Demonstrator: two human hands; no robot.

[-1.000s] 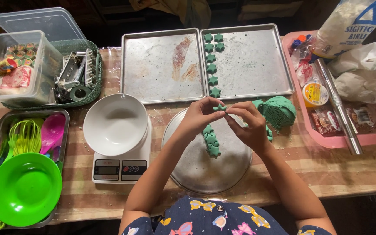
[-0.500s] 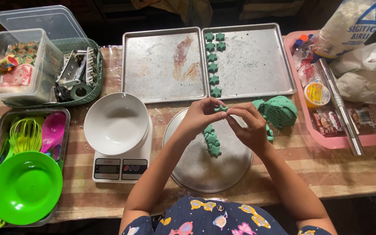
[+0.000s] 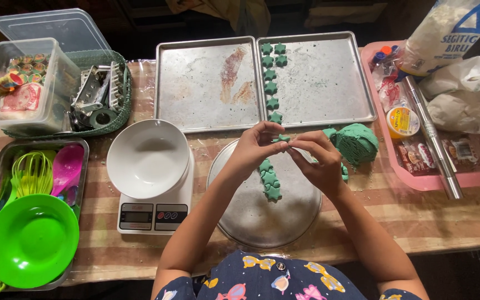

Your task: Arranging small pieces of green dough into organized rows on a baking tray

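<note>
My left hand [image 3: 255,149] and my right hand [image 3: 316,161] meet fingertip to fingertip over the far edge of a round metal tray [image 3: 251,216]. Between the fingertips sits a small green piece of dough [image 3: 281,139]; both hands pinch it. Under the hands a short row of green star-shaped dough pieces [image 3: 270,180] lies on the round tray. A lump of green dough [image 3: 356,143] rests on the table just right of my right hand. Beyond it, a baking tray [image 3: 329,83] carries a column of green dough stars [image 3: 272,75] along its left side.
A second baking tray [image 3: 195,89] with brown smears sits left of the first. A white bowl [image 3: 146,158] stands on a kitchen scale [image 3: 152,214]. At left are a clear box [image 3: 23,83], a green basket [image 3: 115,105] and a green plate [image 3: 31,240]. A pink tray [image 3: 462,178] holds a metal rolling pin [image 3: 431,139].
Both hands stay together over the round tray, the fingers shifting slightly on the small dough piece. Nothing else has moved.
</note>
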